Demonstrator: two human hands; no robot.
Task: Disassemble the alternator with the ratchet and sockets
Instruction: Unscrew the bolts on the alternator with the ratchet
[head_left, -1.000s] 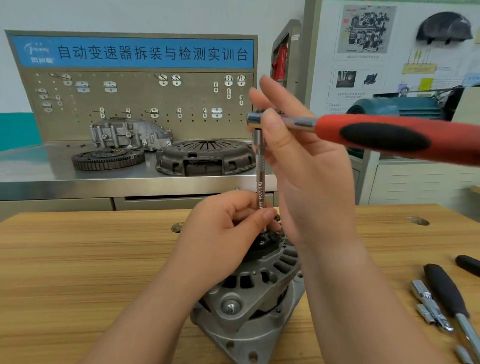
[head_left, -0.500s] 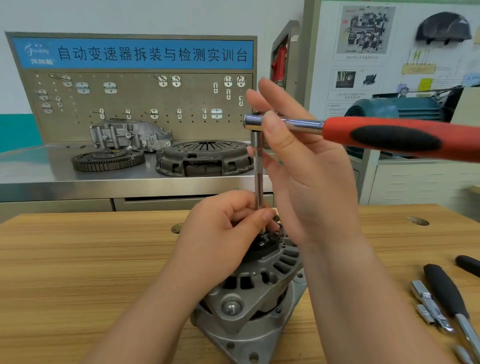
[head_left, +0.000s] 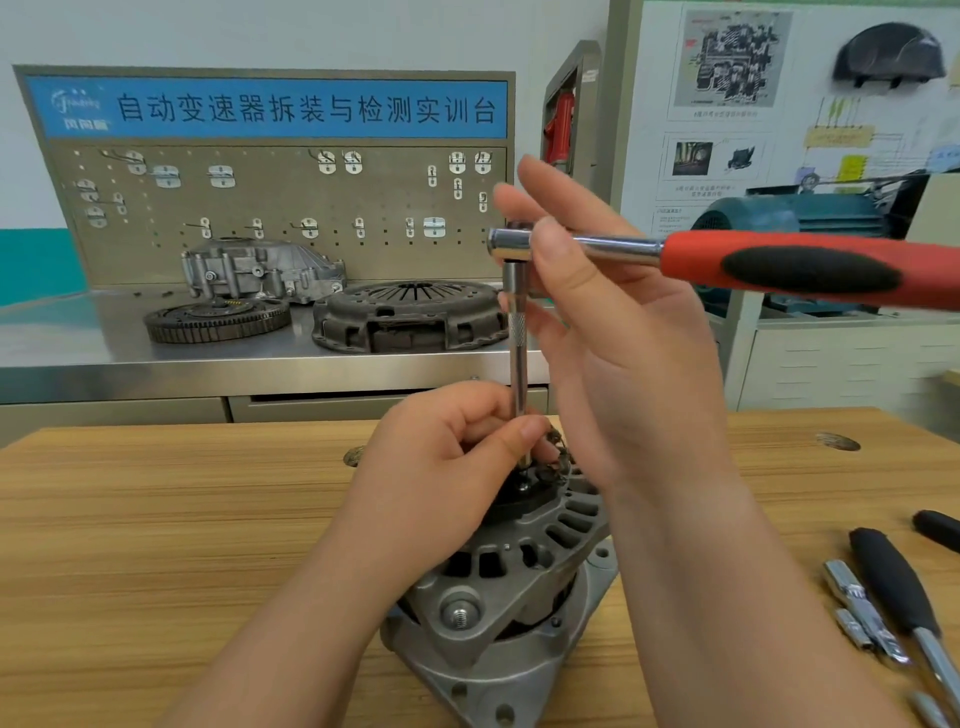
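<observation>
Pinching the ratchet (head_left: 779, 267) just behind its head, the right hand (head_left: 618, 343) has its thumb laid across the front of the chrome neck. The other fingers are stretched almost straight up behind it. The red-and-black handle runs off level, away from the left hand (head_left: 441, 467).

Straight down from that thumb goes the extension bar (head_left: 516, 358), upright and plugged into the ratchet head. The left hand sits just below and pinches the bottom end of the bar between thumb and curled fingers, right where it meets the top of the alternator (head_left: 519, 592). Can't tell what's on the tip of the bar, the fingers hide it.

Alternator sits on the wooden table (head_left: 156, 519) under both wrists, tilted a bit, slotted housing facing up. Out past the right forearm there's a couple of loose chrome sockets (head_left: 852, 608) with a black-handled tool (head_left: 898, 582) lying just beside them.
</observation>
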